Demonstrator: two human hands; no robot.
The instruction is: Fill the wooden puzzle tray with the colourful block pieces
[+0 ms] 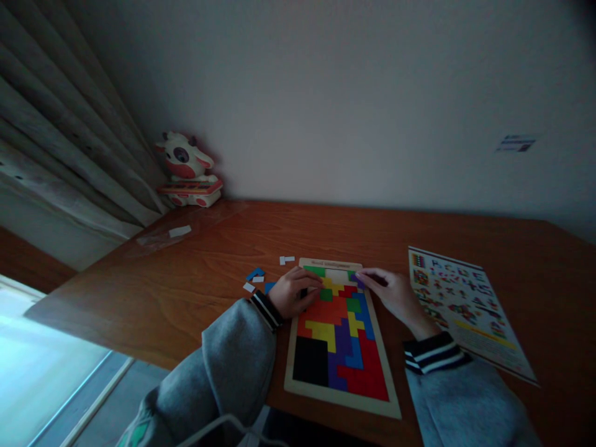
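Observation:
A wooden puzzle board (342, 403) lies on the desk in front of me, mostly filled with coloured block pieces. My left hand (293, 292) rests on the board's upper left edge, fingers curled, beside a green piece (315, 270). At the top right corner my right hand (393, 292) has its fingers pinched on a purple piece (357, 280). An unfilled pale gap (337, 274) shows between the two hands. Loose blue and white pieces (256, 277) lie left of the board.
A printed pattern sheet (465, 304) lies to the right of the board. A cow-shaped toy (189, 171) stands at the desk's far left corner near the curtain (60, 136). A clear plastic bag (172, 234) lies in front of the toy.

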